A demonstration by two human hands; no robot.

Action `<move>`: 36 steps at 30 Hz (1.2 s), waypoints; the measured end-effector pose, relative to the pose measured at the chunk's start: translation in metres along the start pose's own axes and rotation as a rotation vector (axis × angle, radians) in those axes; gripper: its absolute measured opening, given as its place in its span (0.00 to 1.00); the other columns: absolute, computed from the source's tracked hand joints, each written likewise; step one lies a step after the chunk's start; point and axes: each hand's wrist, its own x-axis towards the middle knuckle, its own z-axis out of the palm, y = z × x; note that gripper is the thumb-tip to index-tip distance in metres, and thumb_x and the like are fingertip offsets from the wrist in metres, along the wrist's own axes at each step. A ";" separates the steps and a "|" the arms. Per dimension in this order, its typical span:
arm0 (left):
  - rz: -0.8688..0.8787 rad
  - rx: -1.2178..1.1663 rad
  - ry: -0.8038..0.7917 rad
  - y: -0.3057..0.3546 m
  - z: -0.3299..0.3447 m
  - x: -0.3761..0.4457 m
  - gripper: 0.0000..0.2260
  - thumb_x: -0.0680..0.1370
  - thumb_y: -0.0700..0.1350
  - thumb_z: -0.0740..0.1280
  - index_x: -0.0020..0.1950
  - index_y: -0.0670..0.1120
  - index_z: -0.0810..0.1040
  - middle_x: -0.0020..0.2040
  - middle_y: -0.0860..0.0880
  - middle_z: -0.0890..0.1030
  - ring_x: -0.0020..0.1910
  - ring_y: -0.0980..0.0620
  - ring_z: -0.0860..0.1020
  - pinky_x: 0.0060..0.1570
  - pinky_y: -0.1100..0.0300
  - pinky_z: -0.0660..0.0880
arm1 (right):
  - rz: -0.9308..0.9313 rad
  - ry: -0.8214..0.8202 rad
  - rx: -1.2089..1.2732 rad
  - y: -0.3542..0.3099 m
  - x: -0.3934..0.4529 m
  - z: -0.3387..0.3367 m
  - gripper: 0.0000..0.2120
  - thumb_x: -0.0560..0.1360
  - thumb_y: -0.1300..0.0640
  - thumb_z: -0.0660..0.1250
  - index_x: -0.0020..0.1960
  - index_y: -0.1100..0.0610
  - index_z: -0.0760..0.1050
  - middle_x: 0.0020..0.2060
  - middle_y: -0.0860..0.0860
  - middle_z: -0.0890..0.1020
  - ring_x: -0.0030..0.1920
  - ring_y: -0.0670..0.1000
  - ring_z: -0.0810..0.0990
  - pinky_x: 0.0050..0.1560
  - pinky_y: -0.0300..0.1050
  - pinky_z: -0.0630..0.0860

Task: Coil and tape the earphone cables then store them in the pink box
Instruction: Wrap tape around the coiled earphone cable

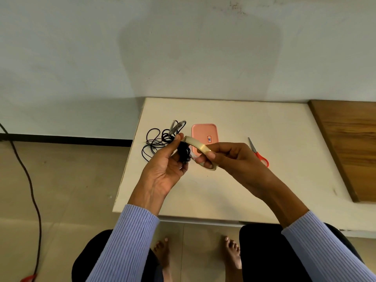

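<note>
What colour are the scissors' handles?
Red-orange, on the small metal-bladed scissors lying on the white table; head view.

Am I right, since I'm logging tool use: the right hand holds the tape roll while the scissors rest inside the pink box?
Not quite. The head view shows the scissors lying on the white table, right of the pink box. The right hand does hold the tape roll.
</note>
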 end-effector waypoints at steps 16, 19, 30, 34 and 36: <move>0.056 0.163 -0.127 -0.003 -0.001 -0.004 0.05 0.73 0.50 0.67 0.42 0.52 0.81 0.38 0.50 0.83 0.38 0.53 0.79 0.46 0.56 0.69 | -0.011 0.190 0.109 0.001 -0.002 -0.002 0.09 0.74 0.57 0.65 0.47 0.59 0.83 0.42 0.55 0.85 0.40 0.50 0.80 0.48 0.41 0.78; 0.130 0.308 -0.155 -0.008 0.001 -0.009 0.06 0.70 0.51 0.68 0.43 0.51 0.82 0.40 0.50 0.84 0.38 0.53 0.80 0.46 0.56 0.70 | 0.031 0.280 -0.041 0.004 0.001 0.000 0.09 0.77 0.59 0.64 0.45 0.59 0.83 0.38 0.51 0.85 0.38 0.47 0.79 0.44 0.35 0.76; 0.287 0.340 -0.022 -0.018 0.012 -0.006 0.03 0.74 0.45 0.69 0.44 0.49 0.83 0.36 0.53 0.84 0.42 0.54 0.79 0.46 0.60 0.71 | 0.057 0.298 -0.127 0.003 0.002 0.004 0.14 0.76 0.65 0.59 0.42 0.57 0.83 0.37 0.49 0.85 0.39 0.47 0.80 0.43 0.35 0.76; 0.201 0.218 -0.023 -0.014 0.010 -0.002 0.03 0.72 0.45 0.70 0.44 0.47 0.82 0.37 0.52 0.84 0.44 0.51 0.79 0.44 0.60 0.71 | 0.015 0.198 -0.110 0.001 0.000 0.000 0.16 0.76 0.69 0.59 0.48 0.56 0.83 0.42 0.51 0.86 0.43 0.51 0.82 0.50 0.41 0.78; 0.170 0.176 -0.030 -0.013 0.008 -0.002 0.06 0.70 0.46 0.70 0.45 0.47 0.81 0.39 0.51 0.84 0.44 0.51 0.79 0.41 0.61 0.70 | 0.000 0.149 -0.127 0.001 0.000 -0.001 0.16 0.75 0.70 0.59 0.51 0.58 0.83 0.44 0.52 0.86 0.44 0.51 0.82 0.51 0.42 0.78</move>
